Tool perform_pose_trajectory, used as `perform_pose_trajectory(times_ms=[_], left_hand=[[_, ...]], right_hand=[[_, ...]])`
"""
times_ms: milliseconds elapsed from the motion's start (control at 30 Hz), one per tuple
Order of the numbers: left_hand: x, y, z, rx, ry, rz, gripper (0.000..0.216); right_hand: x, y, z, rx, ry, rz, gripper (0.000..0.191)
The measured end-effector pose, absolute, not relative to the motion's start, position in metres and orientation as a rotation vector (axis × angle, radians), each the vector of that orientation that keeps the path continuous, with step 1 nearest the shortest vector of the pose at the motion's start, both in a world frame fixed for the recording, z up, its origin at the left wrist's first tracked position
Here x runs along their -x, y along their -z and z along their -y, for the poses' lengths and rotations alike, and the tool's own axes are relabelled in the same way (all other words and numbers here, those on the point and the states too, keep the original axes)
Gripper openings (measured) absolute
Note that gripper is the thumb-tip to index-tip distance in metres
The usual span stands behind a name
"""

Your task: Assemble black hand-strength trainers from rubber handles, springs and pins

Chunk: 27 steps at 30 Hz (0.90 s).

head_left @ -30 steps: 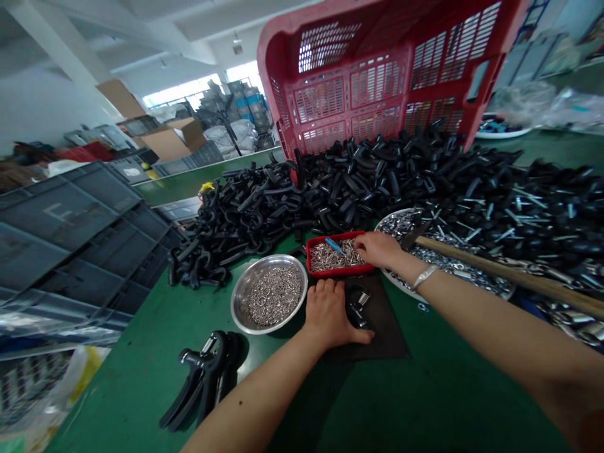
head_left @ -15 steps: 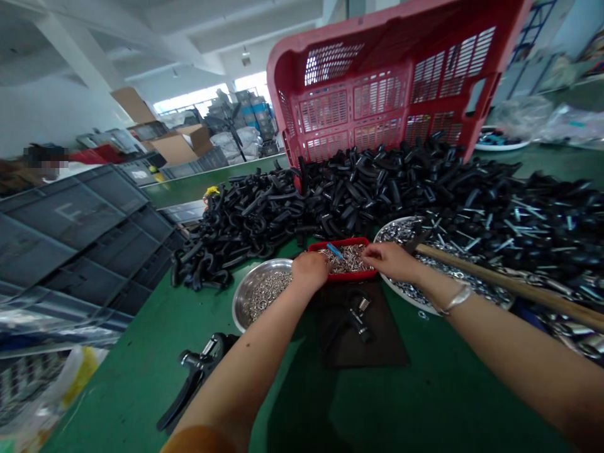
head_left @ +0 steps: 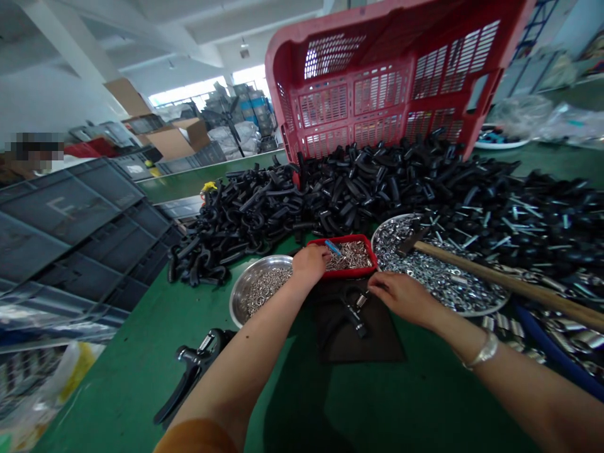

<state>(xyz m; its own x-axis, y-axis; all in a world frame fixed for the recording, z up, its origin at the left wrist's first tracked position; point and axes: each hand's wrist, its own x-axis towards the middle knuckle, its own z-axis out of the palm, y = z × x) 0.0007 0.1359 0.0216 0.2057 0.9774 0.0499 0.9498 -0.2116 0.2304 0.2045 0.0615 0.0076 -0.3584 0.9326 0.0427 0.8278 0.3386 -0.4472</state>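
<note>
My left hand [head_left: 310,262] reaches into a small red tray [head_left: 365,270] of silvery metal pins, fingers curled down among them; what it grips is hidden. My right hand [head_left: 400,296] has its fingers pinched together at the right edge of a black hand-grip part [head_left: 355,309] with a spring, which lies on a dark mat [head_left: 377,343]. Whatever the right fingers hold is too small to make out. A steel bowl [head_left: 240,296] of small rings sits left of the tray.
A big heap of black plastic handles [head_left: 358,189] spills from a tilted red crate [head_left: 391,82]. A wide steel dish [head_left: 472,311] of metal bits carries a wooden-handled hammer [head_left: 495,277]. Assembled black grips [head_left: 195,371] lie at the near left. Grey crates [head_left: 70,239] stand left.
My left hand left the black part and went up into the red tray. My right hand came out of the tray and down to the part on the mat.
</note>
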Motion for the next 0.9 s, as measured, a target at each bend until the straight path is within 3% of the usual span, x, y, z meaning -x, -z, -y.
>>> perform_pose_trajectory(times_ms=[233, 500, 900], left_hand=[[0.011, -0.030, -0.092, -2.083, -0.680, -1.562, 0.018], [0.005, -0.019, -0.059, -2.280, -0.405, -1.609, 0.024], [-0.011, -0.014, -0.055, -2.477, -0.216, -1.706, 0.025]], right_hand=[[-0.197, -0.007, -0.060, 1.637, -0.315, 2.413, 0.021], [-0.177, -0.015, -0.051, 1.557, 0.219, 2.678, 0.021], [-0.192, 0.026, -0.034, 1.429, 0.228, 2.447, 0.031]])
